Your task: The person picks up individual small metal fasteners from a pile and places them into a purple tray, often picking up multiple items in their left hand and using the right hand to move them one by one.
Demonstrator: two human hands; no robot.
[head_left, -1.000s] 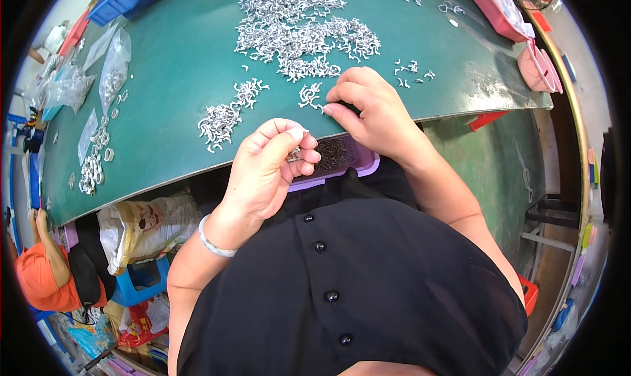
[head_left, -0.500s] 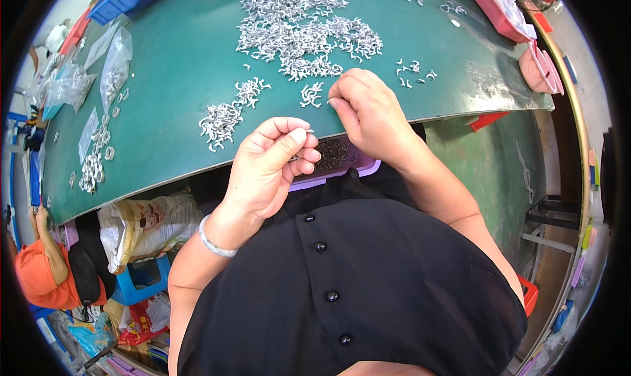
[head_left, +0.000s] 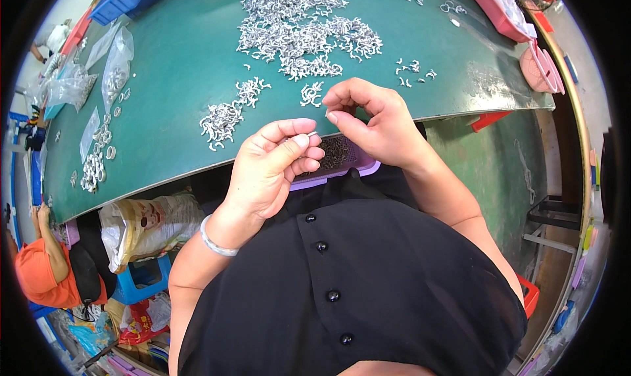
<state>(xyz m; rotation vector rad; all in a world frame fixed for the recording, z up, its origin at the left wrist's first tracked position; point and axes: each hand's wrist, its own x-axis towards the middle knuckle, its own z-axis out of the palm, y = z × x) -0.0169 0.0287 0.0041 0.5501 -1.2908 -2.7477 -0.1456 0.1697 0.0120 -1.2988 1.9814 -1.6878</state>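
Observation:
Between the thumb and forefinger of my left hand (head_left: 263, 169) is a small silvery-white piece (head_left: 311, 135), and its other fingers curl inward. To the right, my right hand (head_left: 381, 123) holds its thumb tip and forefinger tip close together; whatever is between them is too small to make out. Just beyond the fingertips lies a little cluster of curved silver-grey pieces (head_left: 311, 94) on the green table (head_left: 177, 80). Below the hands, partly hidden by them, a purple basket (head_left: 369, 168) contains many small dark pieces (head_left: 336, 154).
A large heap of curved pieces (head_left: 296, 37) covers the table's far middle, with a smaller pile (head_left: 221, 123) nearer left. Rings (head_left: 92, 172) and plastic bags (head_left: 117, 67) lie at left. A pink basket (head_left: 540, 70) stands right. Another person in orange (head_left: 41, 271) is at far left.
My right hand has drawn back slightly toward me from the small cluster, its fingertips coming nearer my left hand. My left hand has barely moved and still pinches the small piece.

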